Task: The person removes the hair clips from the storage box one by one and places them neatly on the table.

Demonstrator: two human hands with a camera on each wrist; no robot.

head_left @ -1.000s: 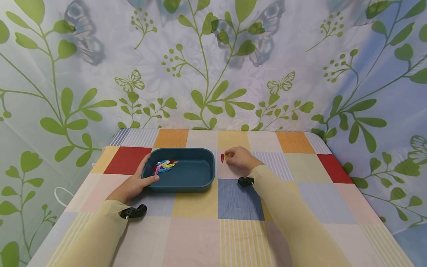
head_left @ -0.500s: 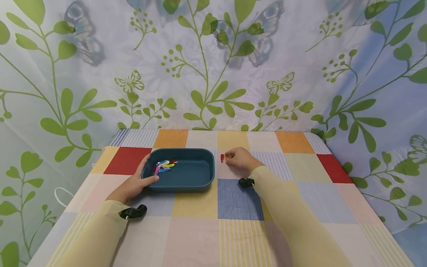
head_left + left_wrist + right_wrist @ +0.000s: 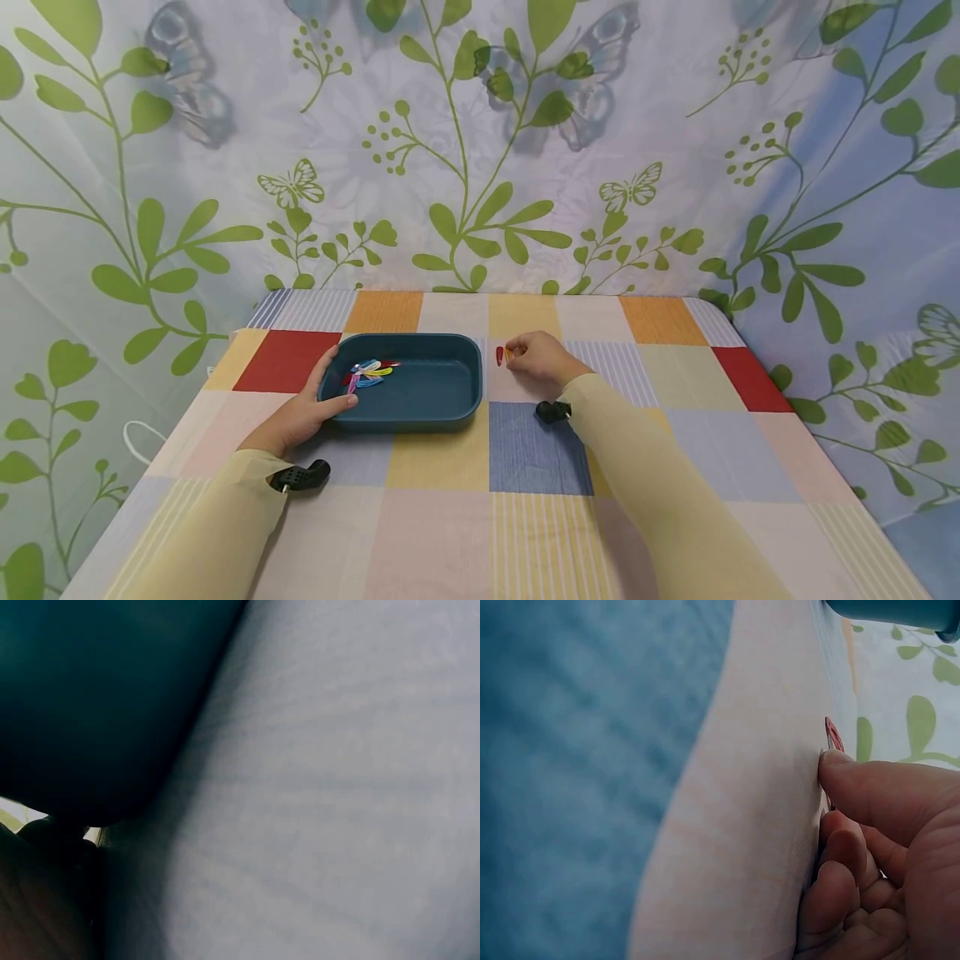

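Tray: dark teal, oblong, with rounded corners and a smooth rim; set on the table left of centre, level.

Clips in the tray: small heap of blue, yellow, pink, red and pale pieces, overlapping, all toward the left end; too small in view for any marking to be read.

Left hand: clamped on the left end of the tray, fingers along the outer wall, thumb over the near rim; in the left wrist view, only a shadowed part at the lower left corner, beside the dark tray wall.

Right hand: well apart from the left, to the right of the tray; thumb and fingertips together in a pinch on the orange clip.

Orange clip: at the right fingertips, low by the cloth, mostly covered.

Red clip: lying on the cloth between tray and right hand, just beside the orange clip; in the right wrist view, looped end showing past the thumb tip.

Tablecloth: printed patchwork of red, orange, yellow, pink, blue and striped squares.

Backdrop: pale hanging fabric, printed with green leaves, sprigs and butterflies.

Sleeves: pale yellow, with black devices at both wrists.
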